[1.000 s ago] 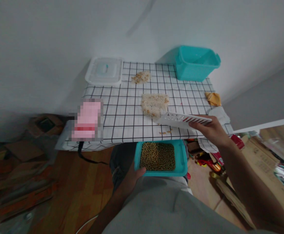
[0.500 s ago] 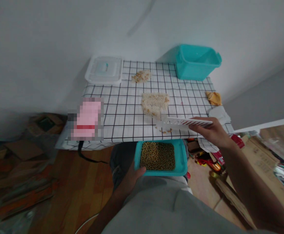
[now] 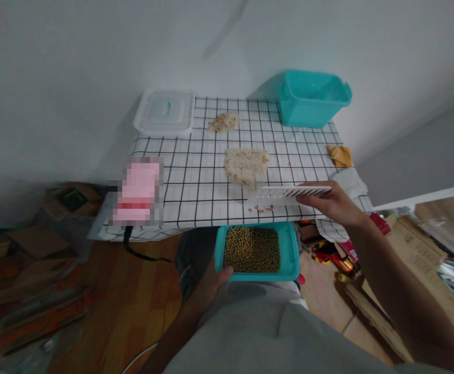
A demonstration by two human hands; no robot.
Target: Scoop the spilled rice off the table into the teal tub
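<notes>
"Slotted white board: what's changed?"
"Our right hand, clamped on it, has levelled it above the table's near side, stray grains remaining loose; our left hand grips the bean tub."

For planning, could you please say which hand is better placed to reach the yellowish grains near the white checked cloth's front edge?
Probably the right hand: it holds a white slotted plastic tool near those grains, while the left hand holds a rectangular turquoise plastic container.
</notes>
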